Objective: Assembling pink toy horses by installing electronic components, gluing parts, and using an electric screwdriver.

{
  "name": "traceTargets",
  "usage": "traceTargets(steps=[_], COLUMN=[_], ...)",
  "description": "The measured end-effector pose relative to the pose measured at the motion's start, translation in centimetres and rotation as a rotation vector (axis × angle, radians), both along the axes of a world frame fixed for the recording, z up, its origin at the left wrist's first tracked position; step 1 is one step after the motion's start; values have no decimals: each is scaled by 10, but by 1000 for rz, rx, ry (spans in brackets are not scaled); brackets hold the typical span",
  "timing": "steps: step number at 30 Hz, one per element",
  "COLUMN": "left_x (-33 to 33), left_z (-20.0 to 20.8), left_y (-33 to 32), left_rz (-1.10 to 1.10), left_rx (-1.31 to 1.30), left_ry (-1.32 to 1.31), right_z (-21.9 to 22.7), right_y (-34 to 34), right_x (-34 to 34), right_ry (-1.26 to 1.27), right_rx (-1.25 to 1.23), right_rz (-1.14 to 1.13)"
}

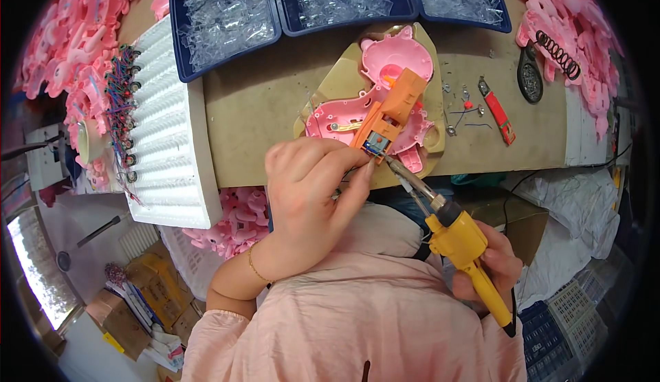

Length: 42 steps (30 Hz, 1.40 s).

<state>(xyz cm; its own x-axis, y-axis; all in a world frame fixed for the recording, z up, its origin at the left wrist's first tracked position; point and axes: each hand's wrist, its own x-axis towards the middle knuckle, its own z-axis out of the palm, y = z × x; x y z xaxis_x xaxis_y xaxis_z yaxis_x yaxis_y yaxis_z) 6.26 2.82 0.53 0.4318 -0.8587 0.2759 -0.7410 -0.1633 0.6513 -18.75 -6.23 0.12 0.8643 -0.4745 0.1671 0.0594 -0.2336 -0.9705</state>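
Note:
My right hand [491,262] grips a yellow soldering gun [464,241], its metal tip angled up-left to the lower end of an orange plastic housing [399,104]. A small blue component [377,141] shows in that end. The thumb and fingers of my left hand [313,179] are pinched together against the same end; what lies between them is too small to make out. Under the housing are open pink toy shell halves [337,117], set in a tan fixture board [430,52]. A thin yellowish strip [347,127] lies in the left part of the shell.
Blue bins [278,28] of clear plastic parts line the back. Small motors with wires [124,117] sit along a white foam tray [199,141] at left. A red utility knife [498,113], loose bits and a black oval piece [529,73] lie right. Pink shells [75,52] pile on both sides.

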Motion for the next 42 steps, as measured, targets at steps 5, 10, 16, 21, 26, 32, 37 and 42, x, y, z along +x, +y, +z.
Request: traceTargets(steps=[5, 10, 16, 21, 26, 32, 37, 42], left_x=[0, 1, 2, 1, 7, 5, 19, 29], left_z=[-1, -1, 0, 2, 15, 43, 42, 32], left_y=[-1, 0, 1, -2, 3, -3, -39, -54], left_rz=[-6, -13, -12, -14, -47, 218, -264, -276], left_rx=[4, 3, 7, 23, -161, -223, 14, 186], left_ry=[-3, -41, -50, -63, -202, 1004, -196, 119], right_z=[-3, 18, 9, -5, -14, -14, -11, -16], right_y=[1, -9, -6, -2, 0, -16, -32, -31], right_x=[2, 5, -3, -3, 4, -9, -11, -6], right_ry=[-23, 339, 247, -14, -251, -237, -226, -248], right_rx=[88, 464, 213, -222, -185, -33, 103, 65], right_rz=[-7, 62, 46, -64, -334, -880, -932, -922])
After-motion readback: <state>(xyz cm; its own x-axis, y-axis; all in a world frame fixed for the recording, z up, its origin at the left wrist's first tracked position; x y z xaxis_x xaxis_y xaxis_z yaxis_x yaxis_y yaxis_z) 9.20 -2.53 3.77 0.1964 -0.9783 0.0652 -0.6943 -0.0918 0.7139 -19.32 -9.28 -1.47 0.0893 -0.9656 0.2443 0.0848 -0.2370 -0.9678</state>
